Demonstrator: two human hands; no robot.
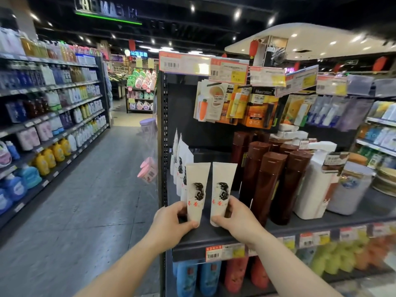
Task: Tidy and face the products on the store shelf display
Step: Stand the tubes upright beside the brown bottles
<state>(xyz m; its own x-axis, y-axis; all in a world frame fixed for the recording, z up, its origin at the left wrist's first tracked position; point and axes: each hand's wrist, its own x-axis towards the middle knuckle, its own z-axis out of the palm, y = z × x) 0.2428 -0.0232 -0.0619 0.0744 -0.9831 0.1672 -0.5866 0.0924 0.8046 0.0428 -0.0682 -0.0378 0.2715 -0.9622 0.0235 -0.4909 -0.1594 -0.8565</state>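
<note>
Far left, across the grey aisle floor (90, 189), a long wall rack (53, 116) holds rows of bottles in blue, yellow, pink and white. Nearer, pink round tubs (147, 169) hang just off the dark perforated upright post (164, 136) of the end display.

On the dark metal shelf (214, 234), a row of white flat pouches with a dark-haired head print (179, 159) stands along the left edge, reaching back behind the front tubes. The left hand (171, 219) curls its fingers and thumb around the base of the left cream-coloured plastic tube with a black hair portrait and red characters (196, 189). Just beside it, with a narrow gap between, stands the matching right cream tube (222, 187), its lower end pinched by the right hand (235, 219). Both tubes stand cap-down, print facing outward, at the front left of the shelf.

To the right, close-packed tall brown glossy bottles (270, 183) crowd right up to the right hand. Past them stand a white pump bottle (315, 185) and a clear-lidded jar (351, 187).

Above, carded cosmetics in orange and cream packs (233, 103) hang beneath red-and-white price tags (229, 69). Under the shelf edge, blue bottles (197, 277) and red bottles (237, 273) fill the lower tier.
</note>
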